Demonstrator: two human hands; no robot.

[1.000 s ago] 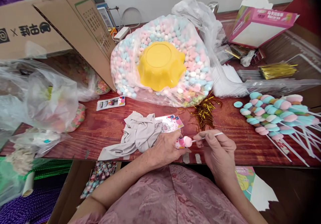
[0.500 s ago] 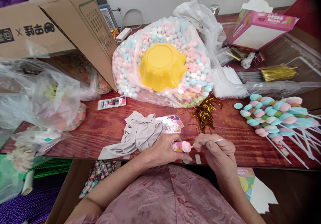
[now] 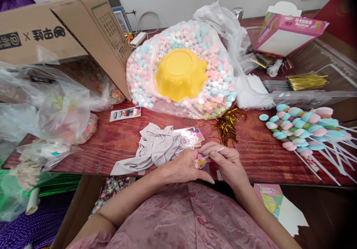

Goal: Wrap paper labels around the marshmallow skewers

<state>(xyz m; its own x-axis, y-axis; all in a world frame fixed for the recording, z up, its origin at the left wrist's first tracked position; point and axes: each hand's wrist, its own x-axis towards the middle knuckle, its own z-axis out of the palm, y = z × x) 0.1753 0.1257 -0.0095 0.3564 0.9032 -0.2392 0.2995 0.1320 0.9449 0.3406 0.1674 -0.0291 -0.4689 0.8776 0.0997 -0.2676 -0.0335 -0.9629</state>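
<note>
Half a second ago the hands sat slightly apart with a pink sweet plainly showing between them; now the right hand [image 3: 227,163] has closed in toward nine o'clock, meeting the left hand [image 3: 185,167] at the near edge of the table [image 3: 259,156]. The sweet [image 3: 200,160] is now mostly covered, only a pink and yellow scrap showing between the fingers, so its shape is hard to make out. The left hand is curled around it, gripping. The right hand pinches a thin white stick [image 3: 219,151] between thumb and forefinger; only a short length shows, and the end at the sweet is hidden. Its long axis runs from about eight o'clock to two o'clock, free tip toward two. A grey cloth [image 3: 156,146] lies just at ten o'clock of the left hand, finished skewers [image 3: 301,130] well off at three o'clock.
</note>
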